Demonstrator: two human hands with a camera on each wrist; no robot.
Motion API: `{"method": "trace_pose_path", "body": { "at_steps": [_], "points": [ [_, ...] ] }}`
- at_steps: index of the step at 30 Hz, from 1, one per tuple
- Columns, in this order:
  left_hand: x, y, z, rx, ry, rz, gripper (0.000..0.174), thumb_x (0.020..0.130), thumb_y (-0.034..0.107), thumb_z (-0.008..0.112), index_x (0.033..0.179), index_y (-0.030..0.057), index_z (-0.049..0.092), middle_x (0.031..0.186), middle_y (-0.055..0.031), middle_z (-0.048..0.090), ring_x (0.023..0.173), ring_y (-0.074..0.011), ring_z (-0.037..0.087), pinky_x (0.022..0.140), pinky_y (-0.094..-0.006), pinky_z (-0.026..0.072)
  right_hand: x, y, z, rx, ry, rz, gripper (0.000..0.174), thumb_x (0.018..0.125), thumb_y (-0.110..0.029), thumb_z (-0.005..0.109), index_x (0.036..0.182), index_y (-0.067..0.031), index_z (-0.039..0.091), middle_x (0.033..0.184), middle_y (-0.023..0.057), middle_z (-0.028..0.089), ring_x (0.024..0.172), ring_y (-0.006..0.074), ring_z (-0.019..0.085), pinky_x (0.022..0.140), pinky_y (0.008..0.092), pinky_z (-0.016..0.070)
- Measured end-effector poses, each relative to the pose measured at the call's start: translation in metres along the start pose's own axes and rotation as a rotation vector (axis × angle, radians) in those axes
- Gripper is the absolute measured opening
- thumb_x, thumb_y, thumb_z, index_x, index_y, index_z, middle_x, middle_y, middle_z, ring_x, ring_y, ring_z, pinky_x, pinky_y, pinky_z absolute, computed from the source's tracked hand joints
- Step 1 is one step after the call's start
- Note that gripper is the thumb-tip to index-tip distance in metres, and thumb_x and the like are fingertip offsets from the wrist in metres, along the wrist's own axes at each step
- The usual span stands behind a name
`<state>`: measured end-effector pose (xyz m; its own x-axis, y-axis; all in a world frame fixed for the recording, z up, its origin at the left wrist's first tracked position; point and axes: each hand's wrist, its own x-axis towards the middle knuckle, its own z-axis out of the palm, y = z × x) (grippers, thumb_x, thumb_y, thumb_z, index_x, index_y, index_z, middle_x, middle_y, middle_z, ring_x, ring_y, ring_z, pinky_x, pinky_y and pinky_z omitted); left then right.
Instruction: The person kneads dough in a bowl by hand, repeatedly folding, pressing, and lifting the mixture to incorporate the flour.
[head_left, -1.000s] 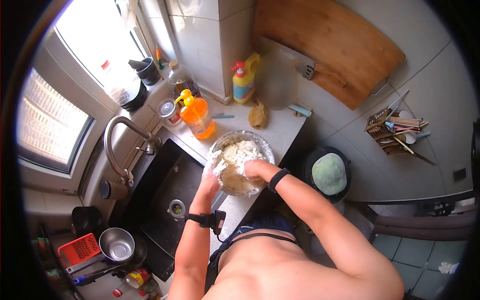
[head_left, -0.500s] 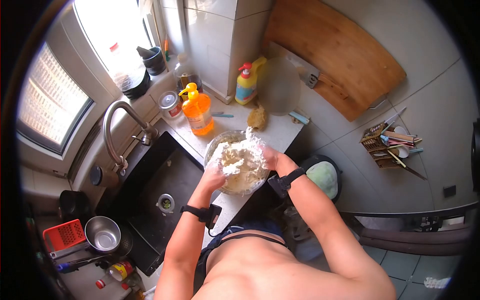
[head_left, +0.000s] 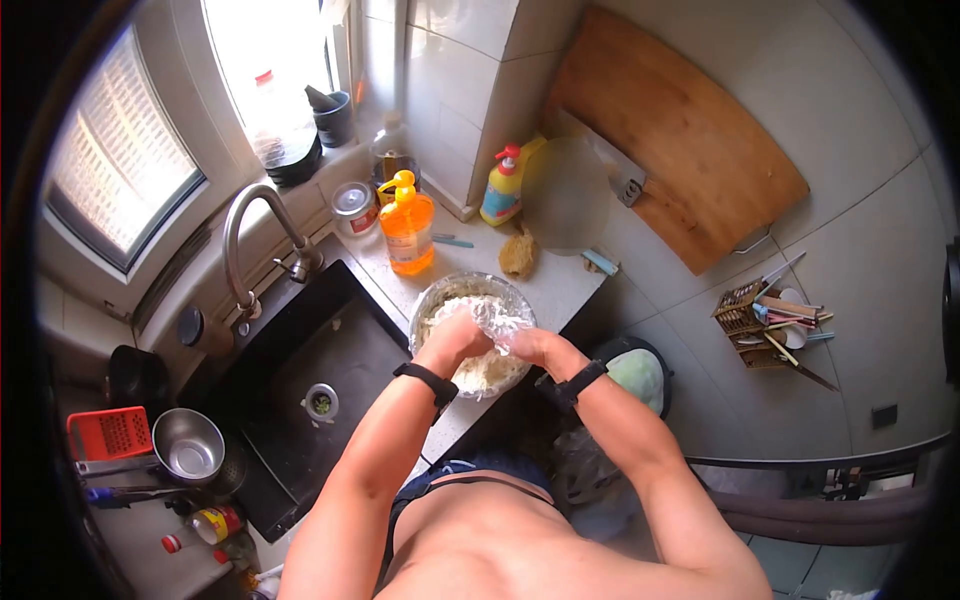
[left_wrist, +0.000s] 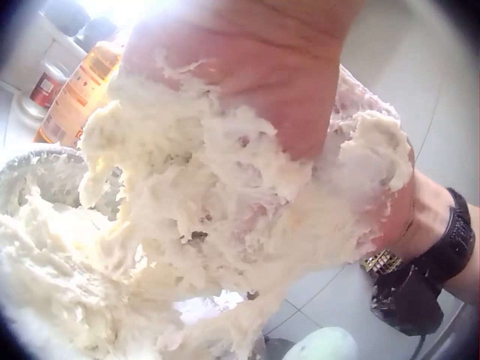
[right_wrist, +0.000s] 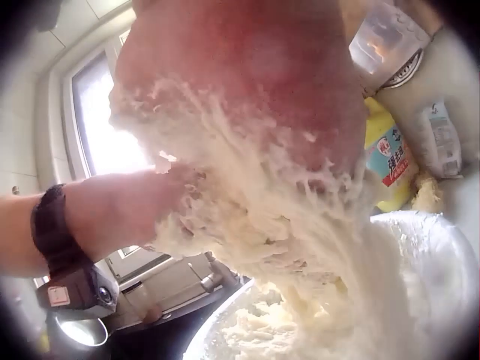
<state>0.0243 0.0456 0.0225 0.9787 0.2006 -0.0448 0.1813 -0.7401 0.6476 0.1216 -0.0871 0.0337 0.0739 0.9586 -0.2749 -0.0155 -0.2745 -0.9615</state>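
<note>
A metal bowl [head_left: 522,300] holds pale, wet, sticky dough [head_left: 486,378], smeared up its inner wall. My left hand [head_left: 458,335] and right hand [head_left: 524,344] meet over the bowl, both thickly coated. In the left wrist view, shaggy dough [left_wrist: 187,187] hides the left fingers and hangs in strands toward the bowl. From the right wrist, the right hand [right_wrist: 247,82] shows a long stretched string of dough [right_wrist: 375,255] running down into the bowl. Both hands grip at the clinging dough, their fingers mostly buried in it.
Left of the bowl lies a black sink [head_left: 345,345] with a curved faucet [head_left: 240,225]. Behind the bowl stand an orange pump bottle [head_left: 408,240], a yellow bottle [head_left: 502,190] and a brown scrubber [head_left: 518,255]. The counter edge drops away on the right, beside a pale green melon [head_left: 637,380].
The hands were apart in the bowl, then lifted with dough stretched between them. Now they have come together over it, the left crossing toward the right. The head view has shifted slightly.
</note>
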Motion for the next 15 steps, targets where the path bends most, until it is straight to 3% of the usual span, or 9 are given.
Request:
{"method": "trace_pose_path", "body": {
  "at_steps": [3,5,8,11,15],
  "points": [
    [0.0,-0.011,0.02,-0.021,0.127,-0.039,0.023,0.074,0.022,0.055,0.093,0.0105,0.06,0.094,-0.0121,0.06,0.089,-0.031,0.055,0.079,-0.036,0.044,0.009,0.003,0.008,-0.23,0.124,0.199,0.057,0.089,-0.044,0.039,0.125,-0.0006,0.041,0.125,0.0126,0.046,0.112,0.0206,0.042,0.096,0.0301,0.0305],
    [-0.007,-0.007,0.016,0.026,0.186,-0.022,0.021,0.076,0.025,0.053,0.09,0.0117,0.06,0.091,-0.0113,0.06,0.086,-0.0305,0.055,0.077,-0.036,0.0445,0.008,0.004,0.007,-0.331,0.083,0.163,0.058,0.088,-0.046,0.038,0.125,-0.0011,0.04,0.127,0.0137,0.045,0.114,0.0221,0.041,0.097,0.0303,0.0302],
    [-0.002,-0.016,0.015,0.212,0.041,0.003,0.022,0.075,0.026,0.054,0.091,0.0121,0.06,0.092,-0.0108,0.06,0.088,-0.0274,0.056,0.076,-0.0363,0.0441,0.002,-0.011,0.015,-0.364,0.057,0.121,0.058,0.088,-0.046,0.039,0.125,-0.0017,0.04,0.127,0.0152,0.044,0.115,0.0243,0.041,0.097,0.0309,0.0303],
    [-0.001,-0.041,0.039,0.08,0.305,0.059,0.026,0.072,0.028,0.056,0.09,0.01,0.064,0.091,-0.0149,0.062,0.087,-0.032,0.058,0.076,-0.0395,0.0465,-0.001,-0.023,0.019,-0.36,0.061,0.037,0.055,0.089,-0.045,0.038,0.125,-0.0027,0.042,0.126,0.0158,0.045,0.115,0.0255,0.041,0.097,0.0315,0.0303],
    [-0.009,-0.007,-0.005,0.108,0.165,-0.136,0.025,0.073,0.028,0.055,0.085,0.0087,0.065,0.087,-0.0156,0.063,0.084,-0.0319,0.059,0.074,-0.0394,0.0476,-0.009,-0.051,0.027,-0.389,0.091,-0.008,0.049,0.091,-0.039,0.034,0.124,-0.0044,0.042,0.125,0.0152,0.046,0.115,0.0248,0.042,0.097,0.0314,0.0302]
  ]
}}
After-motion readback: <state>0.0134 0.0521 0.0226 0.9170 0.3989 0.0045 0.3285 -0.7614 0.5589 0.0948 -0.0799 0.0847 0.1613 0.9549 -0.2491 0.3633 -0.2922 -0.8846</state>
